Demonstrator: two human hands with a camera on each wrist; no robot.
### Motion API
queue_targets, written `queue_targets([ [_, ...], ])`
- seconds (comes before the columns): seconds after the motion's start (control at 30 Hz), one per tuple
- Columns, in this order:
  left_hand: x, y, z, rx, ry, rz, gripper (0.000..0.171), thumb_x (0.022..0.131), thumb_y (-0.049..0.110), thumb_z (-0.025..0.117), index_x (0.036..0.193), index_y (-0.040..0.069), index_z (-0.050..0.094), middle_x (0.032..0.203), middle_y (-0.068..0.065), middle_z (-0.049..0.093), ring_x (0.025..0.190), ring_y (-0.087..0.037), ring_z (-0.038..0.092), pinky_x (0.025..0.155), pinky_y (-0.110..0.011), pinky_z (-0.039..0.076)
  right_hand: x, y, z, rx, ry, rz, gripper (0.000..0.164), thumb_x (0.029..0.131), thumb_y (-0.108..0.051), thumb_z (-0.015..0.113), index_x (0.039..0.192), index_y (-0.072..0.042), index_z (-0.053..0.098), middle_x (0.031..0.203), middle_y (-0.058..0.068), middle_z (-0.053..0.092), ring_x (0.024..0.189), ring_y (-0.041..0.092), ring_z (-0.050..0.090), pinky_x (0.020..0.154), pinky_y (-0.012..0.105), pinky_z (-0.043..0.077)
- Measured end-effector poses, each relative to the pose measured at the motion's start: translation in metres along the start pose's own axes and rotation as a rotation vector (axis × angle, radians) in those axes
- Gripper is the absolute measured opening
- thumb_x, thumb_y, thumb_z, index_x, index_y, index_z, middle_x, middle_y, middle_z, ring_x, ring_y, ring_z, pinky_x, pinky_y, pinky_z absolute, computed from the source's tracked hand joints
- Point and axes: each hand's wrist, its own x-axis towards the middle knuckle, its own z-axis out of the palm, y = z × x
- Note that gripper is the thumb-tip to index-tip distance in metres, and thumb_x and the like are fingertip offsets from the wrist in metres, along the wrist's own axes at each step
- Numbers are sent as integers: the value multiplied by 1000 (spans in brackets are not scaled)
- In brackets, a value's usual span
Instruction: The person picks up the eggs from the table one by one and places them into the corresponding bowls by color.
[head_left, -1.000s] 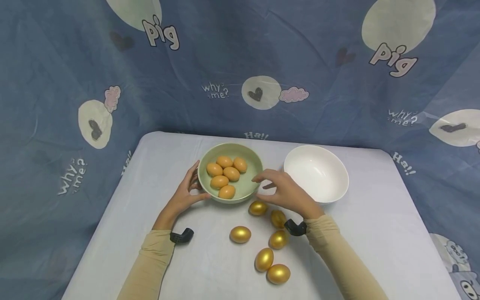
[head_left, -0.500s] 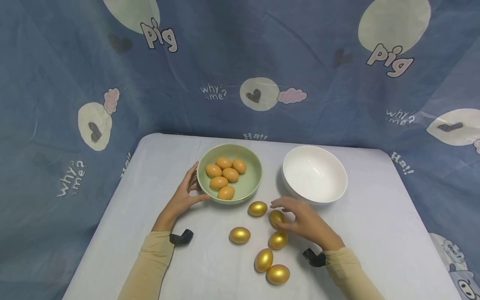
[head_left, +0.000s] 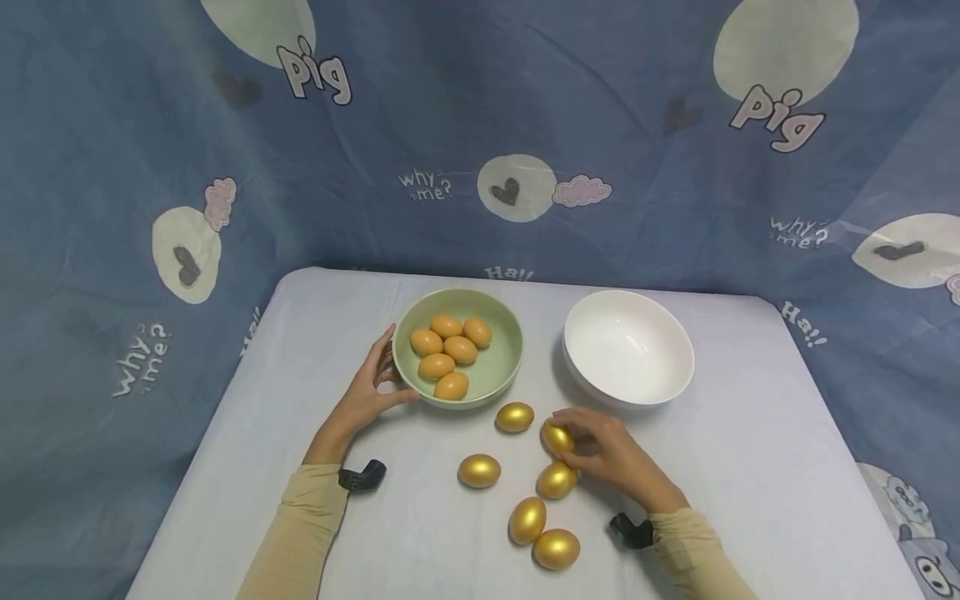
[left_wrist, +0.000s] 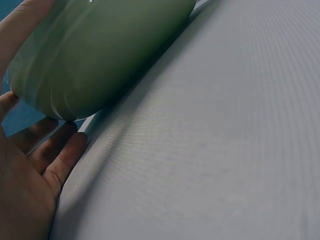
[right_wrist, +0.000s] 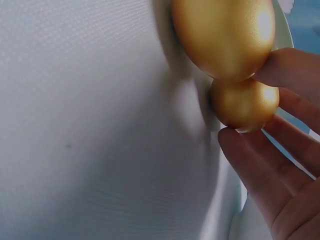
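Observation:
My left hand (head_left: 363,400) holds the left side of a pale green bowl (head_left: 495,377), thumb at the front rim and fingers round the far side. In the left wrist view the fingertips lie right at the wall of the bowl (left_wrist: 115,55). Several orange-brown eggs (head_left: 461,350) sit inside it. My right hand (head_left: 618,457) has thumb and fingers on either side of a shiny golden egg (head_left: 557,437), which rests on the table. The right wrist view shows this egg (right_wrist: 245,104) between thumb and fingers, just behind a nearer golden egg (right_wrist: 225,35).
To the right stands a white bowl (head_left: 628,350) with nothing in it. More golden eggs lie on the white table (head_left: 405,533): one (head_left: 514,417) in front of the green bowl, one (head_left: 479,471) farther left, others nearer me. Blue printed cloth (head_left: 420,108) hangs behind.
From the green bowl's right rim, my right hand has come back towards me and right, and its fingers have closed round a golden egg. My left hand has stayed at the bowl.

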Motion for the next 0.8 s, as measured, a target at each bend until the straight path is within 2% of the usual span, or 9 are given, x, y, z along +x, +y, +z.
queue_targets([
  [0.27,0,0,-2,-20,-9,11,118,81,8,89,166,39,13,169,-9,31,149,-34,41,101,-15,49,-2,4,3,36,19,16,51,81,-2,86,128,-11,68,135,10,68,118,30,69,93,35,63],
  [0.57,3,2,3,-15,-13,17,118,80,7,89,167,32,13,170,-13,28,149,-38,40,101,-14,49,-8,8,1,77,40,4,50,82,-2,85,128,-12,69,134,10,68,117,31,69,91,35,63],
  [0.73,1,4,1,-34,-13,28,120,79,4,89,168,20,9,171,-12,23,151,-41,36,101,-12,49,-9,7,2,74,45,6,49,82,-4,86,128,-13,69,135,7,68,119,28,69,93,32,63],
  [0.8,-1,6,0,-53,-17,30,122,78,3,89,168,19,8,173,-11,19,153,-41,32,102,-11,49,-8,7,2,65,45,7,50,82,-5,86,128,-13,69,136,7,68,120,27,69,94,32,62],
])
